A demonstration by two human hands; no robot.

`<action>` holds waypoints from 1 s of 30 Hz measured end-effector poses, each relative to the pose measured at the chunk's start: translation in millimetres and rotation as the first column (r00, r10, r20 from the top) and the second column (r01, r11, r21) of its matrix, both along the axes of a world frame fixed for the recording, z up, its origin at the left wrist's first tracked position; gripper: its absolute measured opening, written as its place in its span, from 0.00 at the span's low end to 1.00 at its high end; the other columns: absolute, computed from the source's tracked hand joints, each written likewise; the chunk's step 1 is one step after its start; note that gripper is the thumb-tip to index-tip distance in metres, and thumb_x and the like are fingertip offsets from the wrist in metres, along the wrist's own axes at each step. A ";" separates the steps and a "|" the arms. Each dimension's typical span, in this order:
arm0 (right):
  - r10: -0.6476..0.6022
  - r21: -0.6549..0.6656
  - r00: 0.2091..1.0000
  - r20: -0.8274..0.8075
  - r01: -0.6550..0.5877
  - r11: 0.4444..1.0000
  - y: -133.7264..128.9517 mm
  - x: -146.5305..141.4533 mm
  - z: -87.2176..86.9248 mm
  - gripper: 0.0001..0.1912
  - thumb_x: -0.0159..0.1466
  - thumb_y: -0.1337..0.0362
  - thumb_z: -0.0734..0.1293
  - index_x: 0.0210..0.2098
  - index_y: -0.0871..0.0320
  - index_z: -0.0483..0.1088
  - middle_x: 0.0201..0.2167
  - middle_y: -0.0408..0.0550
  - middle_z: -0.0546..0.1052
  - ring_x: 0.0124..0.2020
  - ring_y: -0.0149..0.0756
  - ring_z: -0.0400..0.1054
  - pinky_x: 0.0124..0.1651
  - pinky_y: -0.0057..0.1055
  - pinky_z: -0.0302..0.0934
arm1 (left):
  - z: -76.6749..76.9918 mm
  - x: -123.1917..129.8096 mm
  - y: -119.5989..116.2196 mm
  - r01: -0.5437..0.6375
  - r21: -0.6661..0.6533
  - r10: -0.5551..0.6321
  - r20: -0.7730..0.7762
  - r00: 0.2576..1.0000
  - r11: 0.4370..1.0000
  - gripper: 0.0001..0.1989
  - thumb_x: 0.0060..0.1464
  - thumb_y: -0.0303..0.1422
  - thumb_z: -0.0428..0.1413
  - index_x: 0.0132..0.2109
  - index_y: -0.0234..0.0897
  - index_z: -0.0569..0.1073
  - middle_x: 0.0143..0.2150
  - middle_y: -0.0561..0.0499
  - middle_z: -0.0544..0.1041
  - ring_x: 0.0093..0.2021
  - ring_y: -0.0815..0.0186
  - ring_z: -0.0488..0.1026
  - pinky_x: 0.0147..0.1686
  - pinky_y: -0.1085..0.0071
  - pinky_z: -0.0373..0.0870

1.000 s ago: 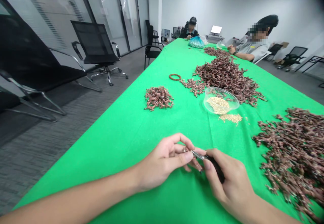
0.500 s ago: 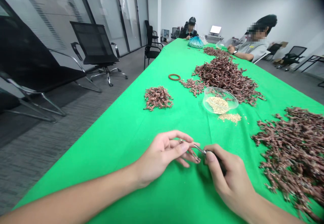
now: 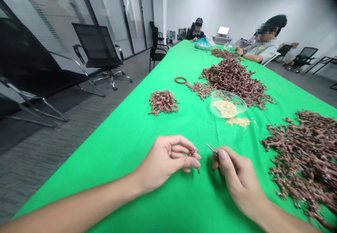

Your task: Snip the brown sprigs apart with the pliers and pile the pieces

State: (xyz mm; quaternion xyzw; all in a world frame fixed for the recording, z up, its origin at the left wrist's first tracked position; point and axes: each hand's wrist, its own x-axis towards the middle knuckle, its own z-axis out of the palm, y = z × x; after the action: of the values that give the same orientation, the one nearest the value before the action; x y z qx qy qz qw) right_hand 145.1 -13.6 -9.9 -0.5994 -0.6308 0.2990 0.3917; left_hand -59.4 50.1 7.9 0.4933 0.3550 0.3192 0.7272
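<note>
In the head view my left hand [image 3: 168, 161] is closed in a loose pinch on a small brown figurine-like piece [image 3: 194, 152], with thin ends showing past the fingertips. My right hand [image 3: 238, 175], fingers wrapped round its grip, holds a thin metal-tipped tool [image 3: 211, 148]. Its tip points up and left, a small gap away from the piece; most of the handle is hidden in the palm. Both hands are above the green cloth. A small pile of similar brown pieces [image 3: 163, 102] lies beyond my left hand, and a large pile [image 3: 306, 155] spreads right of my right hand.
A clear plastic bowl [image 3: 214, 110] holds pale granules, with some spilled [image 3: 239, 121] beside it. Behind it are another big brown heap [image 3: 234, 78] and a brown beaded ring [image 3: 180, 80]. Two people sit farther along the table; a blue bag [image 3: 202, 44] lies there. Chairs [image 3: 101, 46] stand left.
The tool's tip has come away from the piece in my left hand, leaving a gap. My left fingers have curled in and turned the piece.
</note>
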 end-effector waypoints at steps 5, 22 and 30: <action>0.004 -0.009 1.000 0.004 -0.004 1.000 0.1 0.1 1.3 0.22 0.72 0.50 0.55 0.29 0.57 0.65 0.19 0.38 0.60 0.20 0.29 0.53 0.23 0.27 0.47 | -1.1 1.7 -2.0 -0.037 0.030 0.040 -0.095 0.995 0.999 0.17 0.41 0.33 0.72 0.38 0.31 0.78 0.36 0.43 0.84 0.30 0.63 0.81 0.30 0.72 0.76; 0.033 -0.015 0.999 0.005 -0.033 0.999 -0.6 1.8 0.2 0.21 0.72 0.51 0.55 0.30 0.57 0.66 0.19 0.38 0.59 0.21 0.29 0.52 0.24 0.28 0.47 | -3.4 -3.0 -6.3 0.059 0.634 0.161 -0.285 0.945 0.771 0.07 0.50 0.34 0.67 0.37 0.38 0.82 0.34 0.50 0.85 0.34 0.61 0.81 0.39 0.69 0.77; 0.045 -0.010 0.999 0.013 -0.045 0.999 -0.9 0.4 2.6 0.20 0.72 0.51 0.56 0.31 0.57 0.66 0.20 0.37 0.59 0.21 0.28 0.52 0.25 0.28 0.47 | -7.7 -2.3 -10.8 0.158 0.613 0.130 -0.399 0.908 0.774 0.17 0.52 0.40 0.65 0.45 0.37 0.75 0.37 0.50 0.84 0.36 0.65 0.82 0.41 0.73 0.77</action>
State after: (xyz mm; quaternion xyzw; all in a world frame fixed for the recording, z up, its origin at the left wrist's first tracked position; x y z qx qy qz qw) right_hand 145.4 -14.5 -7.3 -0.5890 -0.6453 0.3067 0.3776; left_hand -61.7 39.3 0.2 0.7681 0.3705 0.3006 0.4271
